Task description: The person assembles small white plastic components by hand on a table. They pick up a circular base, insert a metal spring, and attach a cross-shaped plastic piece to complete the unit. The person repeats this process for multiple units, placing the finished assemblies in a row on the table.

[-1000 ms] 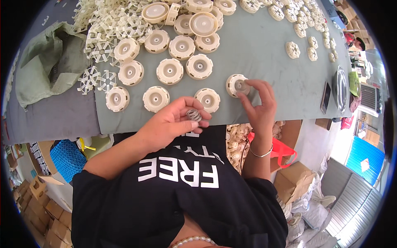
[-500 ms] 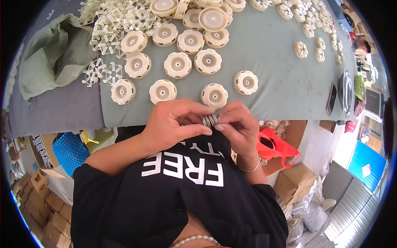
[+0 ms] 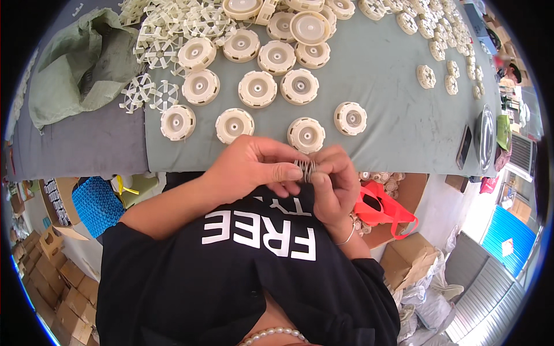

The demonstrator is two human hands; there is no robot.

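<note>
Between my two hands, just off the table's front edge, is a metal coil spring (image 3: 306, 168) with its coils spread. My left hand (image 3: 254, 167) pinches its left side between thumb and fingers. At the other side, the fingertips of my right hand (image 3: 336, 179) grip it too. Right behind my fingers lies a round cream plastic housing (image 3: 306, 136) with a recessed centre. Another cream housing (image 3: 350, 119) sits to its right, and one more housing (image 3: 235, 126) to its left. Several similar housings fill the table behind these.
White spoked plastic parts (image 3: 179, 29) are heaped at the back left, beside a grey-green sack (image 3: 75, 69). Small cream rings (image 3: 426, 76) spread over the back right. A phone (image 3: 464, 146) and a metal tray (image 3: 485, 138) lie at the right edge. Below hangs a red bag (image 3: 384, 207) by a carton.
The spring's coils, bunched together before, are now spread apart between my fingers. Both hands have shifted slightly in the picture, and the whole table view has moved a little right.
</note>
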